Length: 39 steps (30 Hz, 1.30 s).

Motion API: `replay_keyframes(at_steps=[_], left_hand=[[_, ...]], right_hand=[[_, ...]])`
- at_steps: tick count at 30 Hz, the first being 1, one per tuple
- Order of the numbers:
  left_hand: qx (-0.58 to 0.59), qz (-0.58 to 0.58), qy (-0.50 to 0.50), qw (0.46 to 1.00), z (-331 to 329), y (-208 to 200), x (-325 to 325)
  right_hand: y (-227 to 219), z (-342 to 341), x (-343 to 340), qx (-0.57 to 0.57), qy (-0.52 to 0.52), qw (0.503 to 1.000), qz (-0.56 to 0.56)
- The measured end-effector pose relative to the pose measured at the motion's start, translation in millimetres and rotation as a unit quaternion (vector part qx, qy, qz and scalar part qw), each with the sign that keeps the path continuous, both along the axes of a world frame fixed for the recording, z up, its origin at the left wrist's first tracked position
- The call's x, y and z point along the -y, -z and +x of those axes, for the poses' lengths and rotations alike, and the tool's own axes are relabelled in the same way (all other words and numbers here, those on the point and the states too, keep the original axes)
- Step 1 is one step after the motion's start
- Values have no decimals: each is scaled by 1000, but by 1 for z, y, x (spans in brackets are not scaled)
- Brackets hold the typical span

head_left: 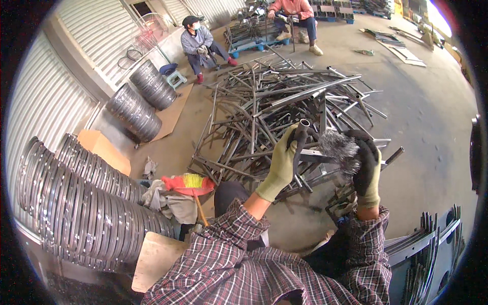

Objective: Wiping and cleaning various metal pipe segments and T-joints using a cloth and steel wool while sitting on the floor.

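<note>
My left hand (pixel 284 161), in a pale green glove with dark fingers, is closed round a metal tube frame (pixel 313 156). One round open tube end points up beside its thumb. My right hand (pixel 368 165), gloved the same way, grips a wad of steel wool (pixel 337 148). That wad is against or just over the flat bar of the frame; I cannot tell if they touch. Below and beyond my hands lies a large tangled pile of metal tube frames (pixel 254 109).
Stacks of dark metal rings (pixel 96 213) stand at left, near a red and yellow broom (pixel 189 184). Dark metal frames (pixel 427 259) stand at lower right. One person (pixel 198 43) sits beyond the pile; another person (pixel 295 20) sits near a blue pallet (pixel 254 47).
</note>
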State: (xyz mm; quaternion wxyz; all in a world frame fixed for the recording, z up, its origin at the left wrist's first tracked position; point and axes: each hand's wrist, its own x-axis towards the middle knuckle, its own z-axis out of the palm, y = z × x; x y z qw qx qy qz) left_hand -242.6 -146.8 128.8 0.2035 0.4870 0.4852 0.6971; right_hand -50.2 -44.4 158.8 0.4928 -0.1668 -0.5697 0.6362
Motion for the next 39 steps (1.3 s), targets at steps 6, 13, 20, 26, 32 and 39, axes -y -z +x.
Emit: replay_keyframes(at_steps=[6,13,20,26,32,39], left_hand=[[-54,-19,-56,997,3,-6,5],[-53,-24,-56,997,11,0,5],[18,2,-14,1000,9,-6,5],[23,-28,-58,998,11,-10,-6],[-17,-29,-84,996,14,-12,2],[-95,-129,-57,985,33,-36,5]], right_hand=[[-21,-2,17,115,-109,985,69],[-19,-4,21,83,7,991,105],[-6,-16,-3,9,49,984,174],[25,-14,-22,102,1,975,198],[32,-24,-25,87,67,962,251],[48,-18,-33,95,58,981,157]])
